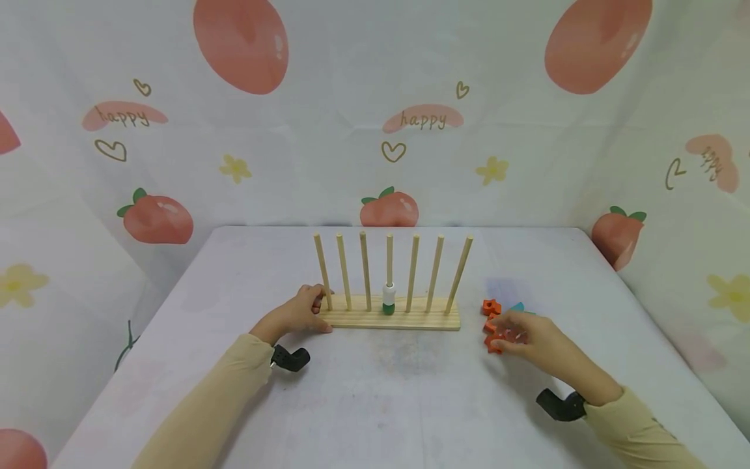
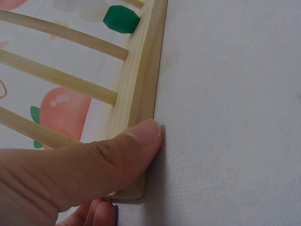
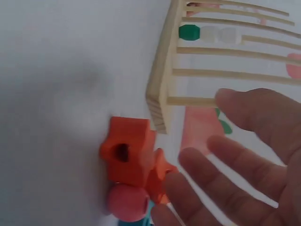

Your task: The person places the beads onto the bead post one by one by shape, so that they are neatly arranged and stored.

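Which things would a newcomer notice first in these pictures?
Probably the wooden rack with seven pegs, central on the table; only its middle peg carries beads, white above green. Then the orange pieces right of the rack, near the right hand; the left hand grips the rack's left end.

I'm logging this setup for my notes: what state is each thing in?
Wooden rack: upright on the table
Middle peg: threaded with beads
Other six pegs: bare
Green bead: at the middle peg's foot
White beads: stacked above the green one
Orange beads: loose on the table
Pink bead: loose on the table
Left hand: gripping the rack's end
Right hand: open, beside the loose beads
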`<state>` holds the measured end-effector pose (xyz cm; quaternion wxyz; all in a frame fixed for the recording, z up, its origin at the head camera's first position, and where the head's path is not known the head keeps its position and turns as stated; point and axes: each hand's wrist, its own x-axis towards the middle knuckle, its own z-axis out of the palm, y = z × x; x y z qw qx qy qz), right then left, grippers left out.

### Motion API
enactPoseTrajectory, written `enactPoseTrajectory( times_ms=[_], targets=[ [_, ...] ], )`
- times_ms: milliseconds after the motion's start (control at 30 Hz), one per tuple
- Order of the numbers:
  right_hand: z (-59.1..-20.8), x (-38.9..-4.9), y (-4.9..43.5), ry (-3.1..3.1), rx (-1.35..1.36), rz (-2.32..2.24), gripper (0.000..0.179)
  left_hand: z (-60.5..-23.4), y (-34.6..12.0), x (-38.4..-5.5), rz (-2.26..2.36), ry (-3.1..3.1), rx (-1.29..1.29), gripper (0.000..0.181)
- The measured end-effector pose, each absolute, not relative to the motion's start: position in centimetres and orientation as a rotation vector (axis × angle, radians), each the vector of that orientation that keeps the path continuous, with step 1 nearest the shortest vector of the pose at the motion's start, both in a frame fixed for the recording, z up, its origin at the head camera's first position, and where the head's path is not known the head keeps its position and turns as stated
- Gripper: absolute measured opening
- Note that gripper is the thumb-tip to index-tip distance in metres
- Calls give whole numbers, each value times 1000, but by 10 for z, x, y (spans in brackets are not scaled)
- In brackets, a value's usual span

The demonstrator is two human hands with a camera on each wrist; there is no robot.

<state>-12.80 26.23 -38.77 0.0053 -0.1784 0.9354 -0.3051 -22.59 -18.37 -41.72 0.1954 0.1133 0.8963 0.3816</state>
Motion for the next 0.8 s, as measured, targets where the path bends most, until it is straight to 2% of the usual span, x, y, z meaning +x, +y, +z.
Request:
enactPoseTrajectory(
  times_ms=[433,800],
  targets=[
    [-402,-127,262,2921,-360,-768,28,-416,-184,-225,1074,2519,350,66],
    [-406,-129,260,2955,-316,-755,26,-418,-185,-226,1079,2515,338,67]
  ],
)
